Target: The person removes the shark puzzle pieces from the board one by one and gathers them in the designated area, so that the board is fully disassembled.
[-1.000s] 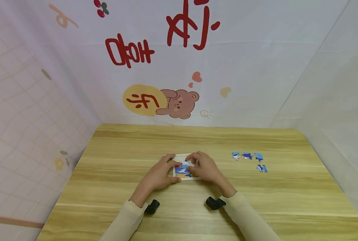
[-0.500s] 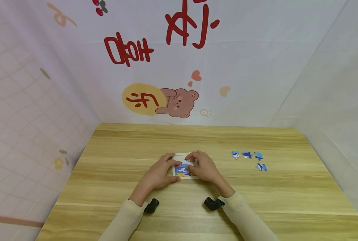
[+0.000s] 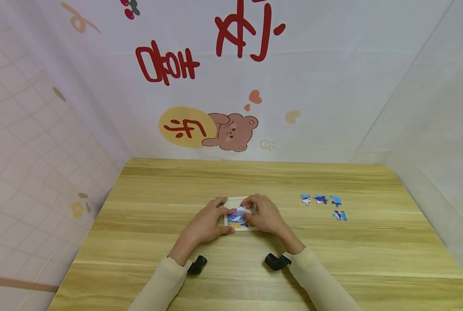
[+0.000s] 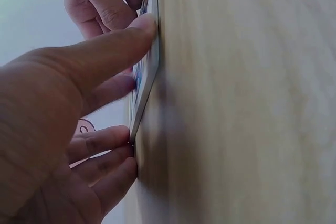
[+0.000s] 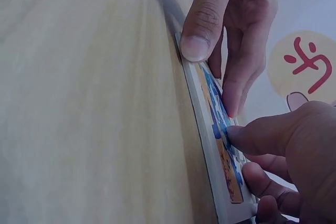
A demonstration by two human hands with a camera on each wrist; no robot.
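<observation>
A small jigsaw puzzle in a white frame (image 3: 244,229) lies flat on the table, with a blue sea picture (image 3: 236,217) over its near part. My left hand (image 3: 205,222) grips the frame's left side. In the left wrist view the thumb lies on the frame's edge (image 4: 147,85) and other fingers touch its far side. My right hand (image 3: 266,216) covers the puzzle's right part, its thumb and index finger pinching a small blue and white puzzle piece against the picture. The right wrist view shows that thumb (image 5: 247,133) on the picture; the fingers mostly hide the piece.
Several loose puzzle pieces (image 3: 320,199) lie to the right on the wooden table (image 3: 231,280). Black wrist devices (image 3: 276,261) sit under both sleeves. A printed white cloth (image 3: 317,86) hangs behind the table and along its sides.
Both hands stay at the puzzle almost unmoved. The whole head view shifts very slightly; the loose pieces lie as before.
</observation>
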